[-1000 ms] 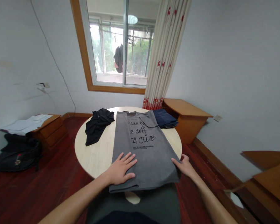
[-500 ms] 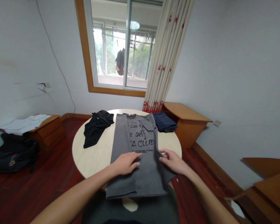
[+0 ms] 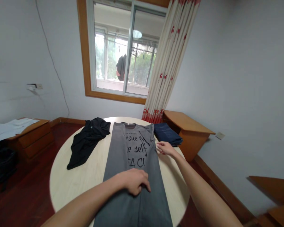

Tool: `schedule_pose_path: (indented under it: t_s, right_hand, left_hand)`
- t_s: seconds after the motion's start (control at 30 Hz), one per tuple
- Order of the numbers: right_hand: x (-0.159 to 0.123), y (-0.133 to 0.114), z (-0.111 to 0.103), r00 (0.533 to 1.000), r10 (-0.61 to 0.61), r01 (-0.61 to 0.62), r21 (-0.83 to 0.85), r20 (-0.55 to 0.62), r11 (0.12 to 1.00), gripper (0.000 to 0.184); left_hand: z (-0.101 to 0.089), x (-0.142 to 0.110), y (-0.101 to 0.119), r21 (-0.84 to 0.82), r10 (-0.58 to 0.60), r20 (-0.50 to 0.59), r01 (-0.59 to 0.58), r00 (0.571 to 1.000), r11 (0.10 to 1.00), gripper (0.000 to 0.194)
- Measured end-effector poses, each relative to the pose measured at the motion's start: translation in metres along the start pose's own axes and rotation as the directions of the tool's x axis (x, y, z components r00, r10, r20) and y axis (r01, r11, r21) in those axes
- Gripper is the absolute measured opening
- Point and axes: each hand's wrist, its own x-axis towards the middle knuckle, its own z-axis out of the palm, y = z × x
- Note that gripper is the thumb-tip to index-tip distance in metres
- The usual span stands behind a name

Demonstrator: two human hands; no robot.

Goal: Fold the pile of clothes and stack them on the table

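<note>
A grey T-shirt (image 3: 142, 176) with black lettering lies lengthwise on the round table, its collar toward the window. Both long sides are turned inward, and the right fold covers part of the print. My left hand (image 3: 135, 182) rests on the shirt's middle, fingers bent and a little apart, holding nothing visible. Beside the shirt's upper right edge, near the sleeve, my right hand (image 3: 166, 148) has its fingers loosely stretched and apart. Whether its fingertips touch the cloth is hard to tell.
A crumpled black garment (image 3: 88, 138) lies on the left of the pale round table (image 3: 71, 186). Folded dark blue cloth (image 3: 167, 133) sits at the back right, close to a wooden desk (image 3: 189, 123). Papers (image 3: 13, 127) cover a low cabinet at left.
The shirt's right side has been folded inward over the lettering. My right hand has let go of the lower edge and moved up toward the sleeve. My left hand's fingers are more bent.
</note>
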Motion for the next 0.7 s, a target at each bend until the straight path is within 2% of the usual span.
schedule_pose_path:
  t_s: [0.07,0.13,0.23,0.33,0.47,0.7]
  right_hand:
    - [0.034,0.002,0.004,0.993,-0.087,0.079,-0.088,-0.083,0.993,0.038]
    - [0.063,0.002,0.008,0.98,-0.161,0.139,-0.176,-0.117,0.975,0.038]
    - [0.1,0.0,0.014,0.976,-0.187,0.158,-0.232,-0.108,0.96,0.04]
    - [0.128,-0.004,0.021,0.976,-0.193,0.156,-0.289,-0.103,0.944,0.045]
    - [0.153,-0.012,0.031,0.97,-0.216,0.163,-0.358,-0.113,0.919,0.048]
    - [0.164,-0.039,0.068,0.918,-0.397,0.338,-0.529,0.002,0.778,0.053]
  left_hand:
    - [0.003,0.0,-0.004,0.008,-0.004,-0.052,0.004,0.999,1.0,0.042]
    - [0.006,0.0,-0.008,0.02,-0.009,-0.098,0.011,0.995,1.0,0.031]
    - [0.01,0.0,-0.014,0.038,0.02,-0.142,-0.015,0.99,0.999,0.015]
    - [0.017,0.004,-0.018,0.048,0.077,-0.174,-0.07,0.982,0.996,0.01]
    - [0.037,0.013,-0.021,0.1,0.114,-0.215,-0.095,0.97,0.991,0.014]
    - [0.067,0.025,-0.031,0.188,0.203,-0.299,-0.151,0.932,0.97,0.015]
